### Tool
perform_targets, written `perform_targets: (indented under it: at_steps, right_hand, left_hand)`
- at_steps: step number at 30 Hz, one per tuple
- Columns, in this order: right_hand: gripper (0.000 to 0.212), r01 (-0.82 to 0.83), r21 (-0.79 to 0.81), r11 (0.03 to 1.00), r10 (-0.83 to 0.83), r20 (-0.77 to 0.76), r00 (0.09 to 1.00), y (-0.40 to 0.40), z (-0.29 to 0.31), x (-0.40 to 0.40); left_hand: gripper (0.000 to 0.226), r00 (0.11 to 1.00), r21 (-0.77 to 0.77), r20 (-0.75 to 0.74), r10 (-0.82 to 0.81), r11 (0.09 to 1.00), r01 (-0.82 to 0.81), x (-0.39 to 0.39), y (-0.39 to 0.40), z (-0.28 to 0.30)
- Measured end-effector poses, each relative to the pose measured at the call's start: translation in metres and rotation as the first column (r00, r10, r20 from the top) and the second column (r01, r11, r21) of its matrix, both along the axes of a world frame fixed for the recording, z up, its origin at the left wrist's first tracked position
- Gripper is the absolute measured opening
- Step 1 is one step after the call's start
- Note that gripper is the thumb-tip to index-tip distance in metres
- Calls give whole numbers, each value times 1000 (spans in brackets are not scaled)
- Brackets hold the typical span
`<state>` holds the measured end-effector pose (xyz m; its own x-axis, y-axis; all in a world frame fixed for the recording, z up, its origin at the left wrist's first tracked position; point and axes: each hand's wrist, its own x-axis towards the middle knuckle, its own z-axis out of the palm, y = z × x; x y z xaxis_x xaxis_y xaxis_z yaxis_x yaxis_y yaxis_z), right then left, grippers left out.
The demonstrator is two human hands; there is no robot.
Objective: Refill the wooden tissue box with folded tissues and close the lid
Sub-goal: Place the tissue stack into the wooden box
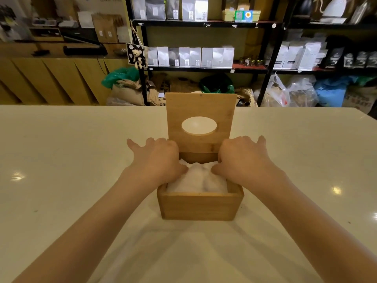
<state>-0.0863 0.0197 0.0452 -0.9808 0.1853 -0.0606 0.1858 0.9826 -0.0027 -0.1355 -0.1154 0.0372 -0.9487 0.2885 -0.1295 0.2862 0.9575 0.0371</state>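
Wooden tissue box was set mid-counter, bare surface left all round. Tissues were heaped above the rim, pressed down by left hand & right hand, fingers spread over side walls, thumbs dug in. Lid was stood upright at back edge, w/ shelves beyond

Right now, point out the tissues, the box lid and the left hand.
tissues [196, 180], head view, middle of the white pile in the box.
lid [201, 107], head view, upright panel above the oval hole.
left hand [161, 158], head view, back of hand.
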Motion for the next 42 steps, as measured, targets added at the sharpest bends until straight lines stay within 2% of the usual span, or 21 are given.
perform_targets:
  at_steps: [2,4,6,7,10,14,18,22,26,34,42]
  right_hand:
    - [19,-66,-77,995,64,-16,998,7,1,7]
    - [25,-126,-216,968,112,-73,991,14,0,14]
    - [33,-131,-347,929,117,-61,991,16,0,19]
    - [35,-119,-351,929,121,-16,992,16,-1,21]
    - [41,-39,-214,976,74,156,985,10,-1,22]
    - [44,1,-43,999,11,271,962,3,3,22]
    - [40,19,61,998,-40,348,937,-4,8,18]
    - [31,23,-12,1000,-18,344,939,-2,13,20]
    - [30,3,-100,995,30,322,946,-1,12,35]
    - [48,75,-119,990,-53,178,983,-10,5,44]
    - [64,60,-278,959,-24,133,991,-13,-3,61]
  left_hand:
    - [28,999,64,-9,-34,997,34,5,-9,4]
    - [31,996,131,-53,-75,988,81,12,-17,6]
    - [37,995,151,-34,-94,984,98,21,-21,7]
    - [41,995,142,4,-95,985,94,24,-21,6]
    - [52,994,120,76,-84,990,74,32,-17,-2]
    - [63,998,38,22,-62,997,61,35,-15,-6]
    - [74,998,-45,-15,-62,997,61,35,-11,-5]
    - [76,998,-5,-33,-58,998,58,37,-12,-4]
    - [80,994,42,-90,-64,997,68,53,-14,-3]
    - [81,982,45,-180,-56,997,65,64,-16,-11]
    - [81,988,37,-155,9,999,-4,81,-23,-10]
